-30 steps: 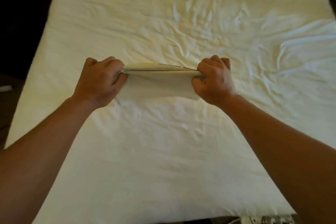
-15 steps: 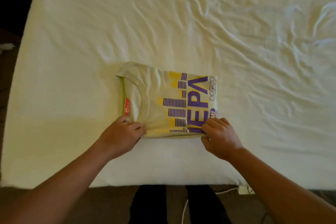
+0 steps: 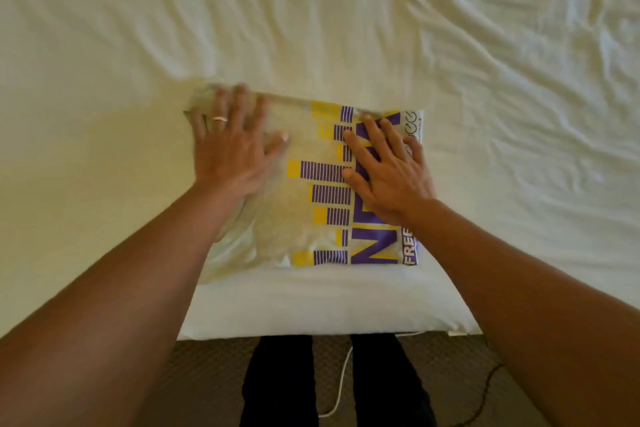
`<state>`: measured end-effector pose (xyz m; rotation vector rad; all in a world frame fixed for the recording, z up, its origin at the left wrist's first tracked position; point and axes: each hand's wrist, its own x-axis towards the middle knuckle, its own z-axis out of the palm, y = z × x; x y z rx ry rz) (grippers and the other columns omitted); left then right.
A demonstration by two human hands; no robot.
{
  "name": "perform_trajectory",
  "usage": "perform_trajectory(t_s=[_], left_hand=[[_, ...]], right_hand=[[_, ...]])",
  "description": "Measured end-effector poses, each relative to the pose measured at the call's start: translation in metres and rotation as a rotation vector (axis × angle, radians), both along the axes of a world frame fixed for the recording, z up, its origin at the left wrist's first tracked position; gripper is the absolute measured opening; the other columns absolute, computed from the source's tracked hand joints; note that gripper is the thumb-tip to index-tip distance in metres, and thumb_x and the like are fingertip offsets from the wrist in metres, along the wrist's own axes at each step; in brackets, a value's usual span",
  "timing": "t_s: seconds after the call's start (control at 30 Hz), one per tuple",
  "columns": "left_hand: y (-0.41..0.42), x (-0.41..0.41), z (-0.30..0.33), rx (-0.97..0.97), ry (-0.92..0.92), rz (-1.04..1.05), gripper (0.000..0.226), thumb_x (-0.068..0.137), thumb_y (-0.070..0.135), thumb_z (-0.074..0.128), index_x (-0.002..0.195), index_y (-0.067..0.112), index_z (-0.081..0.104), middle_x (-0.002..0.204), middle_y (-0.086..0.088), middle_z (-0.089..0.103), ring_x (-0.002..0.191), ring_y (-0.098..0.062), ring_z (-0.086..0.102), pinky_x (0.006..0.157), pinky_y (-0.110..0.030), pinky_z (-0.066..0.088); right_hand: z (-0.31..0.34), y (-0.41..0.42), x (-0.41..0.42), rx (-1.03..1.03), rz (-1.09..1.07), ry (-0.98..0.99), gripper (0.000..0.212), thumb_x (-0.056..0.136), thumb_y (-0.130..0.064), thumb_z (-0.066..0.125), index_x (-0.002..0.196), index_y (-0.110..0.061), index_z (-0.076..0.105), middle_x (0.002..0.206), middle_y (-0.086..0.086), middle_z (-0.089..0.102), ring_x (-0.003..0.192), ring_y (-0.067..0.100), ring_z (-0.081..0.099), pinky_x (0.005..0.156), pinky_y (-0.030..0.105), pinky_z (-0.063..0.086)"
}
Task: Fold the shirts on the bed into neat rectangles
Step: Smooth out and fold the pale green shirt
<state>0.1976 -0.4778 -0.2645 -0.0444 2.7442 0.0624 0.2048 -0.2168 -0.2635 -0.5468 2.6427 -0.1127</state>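
Observation:
A pale shirt (image 3: 311, 229) with a purple and yellow print lies folded into a rectangle on the bed (image 3: 104, 184), near its front edge. My left hand (image 3: 232, 146), with a ring on one finger, lies flat on the shirt's left part, fingers straight and spread. My right hand (image 3: 388, 166) presses flat on the printed right part, fingers straight. Both hands cover the far half of the shirt. The collar is hidden under my left hand.
The bed's wrinkled cream sheet (image 3: 485, 80) stretches far back and to both sides. The front edge of the mattress (image 3: 311, 319) is just below the shirt. Below it are brown carpet, my dark trouser legs (image 3: 280, 385), a white cable (image 3: 341, 381) and a dark cable (image 3: 485, 388).
A second ago both hands gripped the folded shirt in the air. They laid it on the bed, released its near edge, and now rest flat on top of it.

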Motion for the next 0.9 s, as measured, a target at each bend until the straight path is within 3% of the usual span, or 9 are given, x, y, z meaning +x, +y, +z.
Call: perform_trajectory(t_s=[0.07,0.13,0.23,0.33,0.43,0.5,0.57,0.63,0.9], left_hand=[[-0.01,0.007,-0.001,-0.012,0.017,0.208,0.081,0.095,0.075,0.022,0.161,0.03,0.009,0.17,-0.008,-0.006,0.156,-0.029,-0.01,0.118,-0.062,0.003],[-0.012,0.018,0.005,0.032,0.046,0.434,0.088,0.093,0.077,0.029,0.161,0.027,0.006,0.169,-0.011,-0.004,0.155,-0.032,-0.007,0.118,-0.061,0.008],[-0.007,0.034,0.014,0.143,0.075,0.79,0.09,0.089,0.075,0.043,0.153,0.015,0.024,0.155,-0.021,0.026,0.142,-0.043,0.026,0.109,-0.059,0.03],[0.003,0.045,0.021,0.25,0.036,0.993,0.084,0.087,0.07,0.055,0.141,0.008,0.039,0.142,-0.022,0.041,0.131,-0.044,0.039,0.102,-0.054,0.038],[0.01,0.052,0.03,0.354,-0.069,1.151,0.083,0.083,0.07,0.062,0.137,0.01,0.043,0.138,-0.012,0.053,0.126,-0.038,0.05,0.105,-0.05,0.037],[0.009,0.055,0.04,0.559,-0.113,1.221,0.069,0.082,0.061,0.07,0.127,0.011,0.054,0.125,-0.005,0.062,0.112,-0.032,0.059,0.097,-0.041,0.043],[0.007,0.057,0.053,0.751,-0.143,1.201,0.047,0.087,0.041,0.074,0.122,0.011,0.064,0.11,-0.004,0.066,0.101,-0.028,0.063,0.083,-0.033,0.044],[0.008,0.058,0.072,0.79,-0.144,1.098,0.037,0.091,0.029,0.071,0.124,0.012,0.066,0.106,-0.003,0.066,0.102,-0.028,0.064,0.081,-0.031,0.043],[0.027,0.085,0.185,0.915,0.111,1.199,0.029,0.095,0.026,0.068,0.124,0.023,0.062,0.114,0.0,0.065,0.107,-0.023,0.06,0.088,-0.035,0.045]], right_hand=[[-0.003,0.005,0.003,0.011,-0.015,-0.035,0.068,0.099,-0.07,0.014,0.159,-0.04,0.003,0.169,-0.001,-0.01,0.155,0.024,-0.007,0.123,0.051,0.01],[0.004,0.007,0.009,-0.044,-0.1,-0.008,0.068,0.099,-0.069,0.024,0.159,-0.038,0.013,0.169,0.0,-0.008,0.155,0.025,-0.004,0.121,0.05,0.011],[0.018,0.012,0.023,-0.114,-0.418,0.021,0.062,0.098,-0.062,0.039,0.151,-0.032,0.03,0.164,0.001,0.015,0.147,0.029,0.021,0.113,0.05,0.028],[0.024,0.018,0.037,-0.289,-0.86,-0.116,0.058,0.095,-0.056,0.054,0.144,-0.031,0.036,0.139,0.002,0.045,0.118,0.023,0.055,0.092,0.048,0.055],[0.034,0.014,0.04,-0.595,-1.297,-0.355,0.054,0.092,-0.046,0.066,0.135,-0.025,0.043,0.122,0.003,0.066,0.091,0.018,0.073,0.079,0.046,0.062],[0.042,0.014,0.035,-0.726,-1.454,-0.505,0.043,0.09,-0.032,0.073,0.124,-0.015,0.052,0.105,0.005,0.075,0.08,0.021,0.076,0.074,0.044,0.063],[0.051,0.015,0.03,-0.764,-1.425,-0.612,0.033,0.09,-0.027,0.074,0.114,-0.011,0.059,0.094,0.005,0.078,0.076,0.022,0.077,0.068,0.041,0.063],[0.061,0.015,0.025,-0.722,-1.3,-0.601,0.03,0.092,-0.03,0.072,0.113,-0.012,0.06,0.094,0.004,0.078,0.075,0.019,0.076,0.066,0.037,0.062],[0.158,0.021,-0.005,-0.656,-0.78,-0.468,0.032,0.097,-0.039,0.063,0.114,-0.017,0.048,0.107,0.0,0.069,0.087,0.016,0.073,0.067,0.032,0.06]])
